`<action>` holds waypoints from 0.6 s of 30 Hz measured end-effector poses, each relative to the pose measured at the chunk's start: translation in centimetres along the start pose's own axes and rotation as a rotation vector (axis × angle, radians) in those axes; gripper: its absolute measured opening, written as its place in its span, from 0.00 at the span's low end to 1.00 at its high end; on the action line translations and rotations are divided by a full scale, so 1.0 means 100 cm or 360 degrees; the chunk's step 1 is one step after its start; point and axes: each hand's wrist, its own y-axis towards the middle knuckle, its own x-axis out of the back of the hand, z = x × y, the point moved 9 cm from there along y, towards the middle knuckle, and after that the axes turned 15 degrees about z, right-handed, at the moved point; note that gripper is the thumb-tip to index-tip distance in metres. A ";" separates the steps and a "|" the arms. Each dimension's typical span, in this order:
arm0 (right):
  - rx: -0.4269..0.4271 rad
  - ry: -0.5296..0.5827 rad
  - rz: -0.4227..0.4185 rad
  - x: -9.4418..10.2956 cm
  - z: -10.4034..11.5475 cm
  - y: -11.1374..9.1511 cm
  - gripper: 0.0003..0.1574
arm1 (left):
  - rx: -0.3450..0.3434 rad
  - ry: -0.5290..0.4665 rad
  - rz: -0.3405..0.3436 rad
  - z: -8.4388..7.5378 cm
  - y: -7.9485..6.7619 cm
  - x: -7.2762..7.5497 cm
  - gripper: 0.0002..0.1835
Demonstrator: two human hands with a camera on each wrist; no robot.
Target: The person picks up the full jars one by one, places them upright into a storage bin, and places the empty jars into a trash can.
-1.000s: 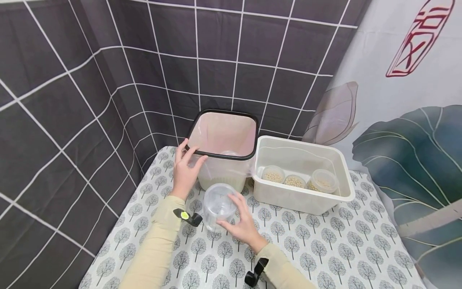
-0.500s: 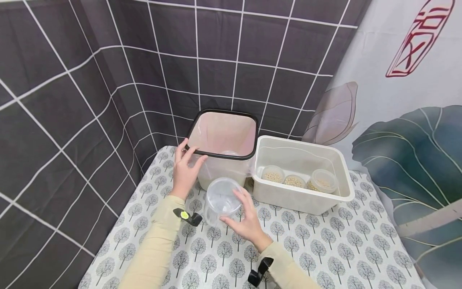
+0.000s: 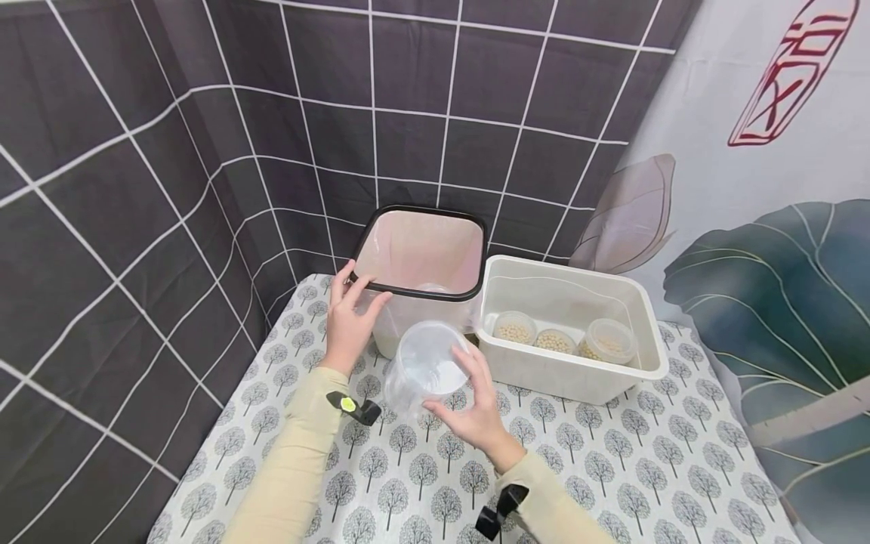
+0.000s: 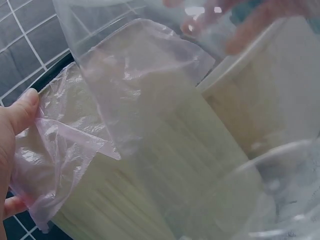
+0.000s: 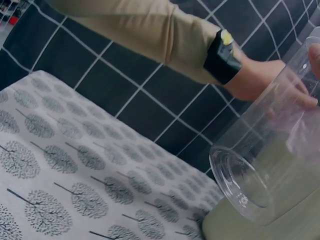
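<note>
My right hand [image 3: 476, 404] holds a clear plastic tub [image 3: 424, 366] by its side, thumb and fingers around the wall. The tub is tilted above the table, in front of the bin [image 3: 421, 298], and I see nothing in it. In the right wrist view the tub's round base [image 5: 240, 185] points down and left. My left hand [image 3: 347, 321] rests on the front left corner of the bin's black rim, fingers spread. A thin pinkish bag [image 4: 65, 135] lines the bin and folds over its edge beneath this hand.
Right of the bin stands an off-white rectangular box [image 3: 571, 378]. Three lidded tubs [image 3: 514, 327] of pale round beads or beans sit inside it. A tree-patterned cloth [image 3: 421, 483] covers the table. Dark gridded fabric [image 3: 408, 136] hangs close behind the bin.
My right hand has lifted the clear tub slightly upward and to the right, towards the bin, tilting it more. The left hand stays at the bin's rim.
</note>
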 end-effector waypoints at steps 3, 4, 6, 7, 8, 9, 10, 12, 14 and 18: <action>0.0032 -0.0016 -0.0025 0.005 0.003 0.005 0.45 | 0.0006 0.0001 0.0002 0.000 0.000 0.000 0.18; 0.0040 -0.0022 -0.0032 0.007 0.005 0.006 0.45 | 0.0004 0.0002 0.0002 0.000 0.000 0.001 0.18; 0.0057 -0.0021 -0.0040 0.010 0.007 0.009 0.45 | 0.0004 0.0006 0.0003 0.000 0.000 0.001 0.18; 0.0065 -0.0014 -0.0044 0.011 0.008 0.010 0.45 | 0.0002 0.0006 0.0002 0.000 0.000 0.001 0.18; 0.0077 -0.0008 -0.0049 0.013 0.009 0.012 0.45 | 0.0002 0.0007 0.0002 0.000 0.000 0.001 0.18; 0.0086 -0.0001 -0.0057 0.014 0.010 0.013 0.45 | 0.0001 0.0009 0.0002 0.000 0.000 0.001 0.18; 0.0092 0.0009 -0.0062 0.016 0.011 0.014 0.45 | 0.0000 0.0011 0.0002 0.000 0.000 0.001 0.18; 0.0104 0.0031 -0.0072 0.018 0.013 0.016 0.44 | 0.0002 0.0014 0.0002 0.001 0.001 0.001 0.18; 0.0106 0.0051 -0.0082 0.021 0.013 0.017 0.44 | 0.0003 0.0018 0.0005 0.001 0.001 0.001 0.18; 0.0117 0.0064 -0.0099 0.025 0.017 0.020 0.44 | 0.0017 0.0015 0.0025 0.001 0.000 0.000 0.19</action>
